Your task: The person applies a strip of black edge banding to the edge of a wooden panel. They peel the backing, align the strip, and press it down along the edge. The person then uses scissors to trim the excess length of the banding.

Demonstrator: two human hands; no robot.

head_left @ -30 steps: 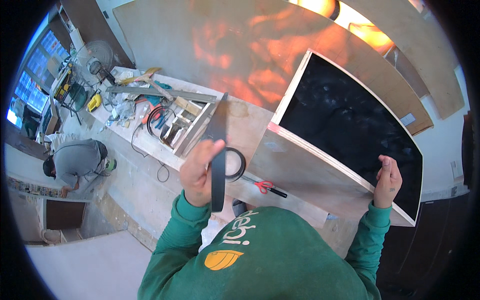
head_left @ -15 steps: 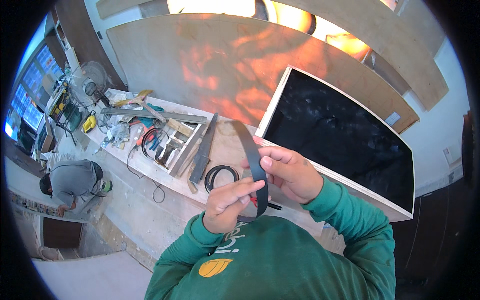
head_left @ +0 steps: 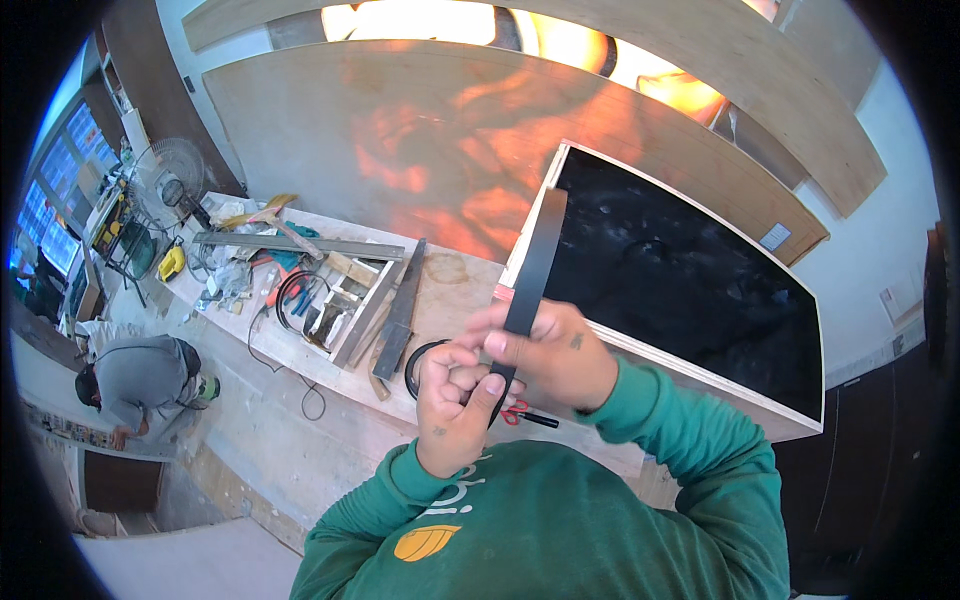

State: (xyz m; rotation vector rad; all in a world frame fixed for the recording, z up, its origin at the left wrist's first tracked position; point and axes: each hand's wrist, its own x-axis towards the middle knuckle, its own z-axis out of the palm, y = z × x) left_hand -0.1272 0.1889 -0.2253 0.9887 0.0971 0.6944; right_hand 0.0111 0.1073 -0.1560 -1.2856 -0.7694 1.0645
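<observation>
Between my hands is a dark flat strip of edge banding (head_left: 541, 250), its upper end standing up in front of a box with a black panel (head_left: 680, 270). My left hand (head_left: 455, 410) pinches the lower part of the strip between thumb and fingers. My right hand (head_left: 560, 355) grips it a little higher, thumb on its face. Partly hidden behind my left hand is a coil of dark banding (head_left: 411, 372). Red scissor-like handles (head_left: 513, 413) and a black pen-shaped thing (head_left: 541, 421) lie just beyond my hands.
The workbench (head_left: 450, 285) carries a wooden tray of tools (head_left: 345, 310), a metal straightedge (head_left: 300, 243) and a dark angled bar (head_left: 403, 315). A large curved board (head_left: 300, 130) stands behind. At left a person (head_left: 145, 375) bends low near a standing fan (head_left: 170, 180).
The strip has gone from a bent loop to a straighter upright piece. My left thumb now presses on its lower part, and the red handles have come into clearer view.
</observation>
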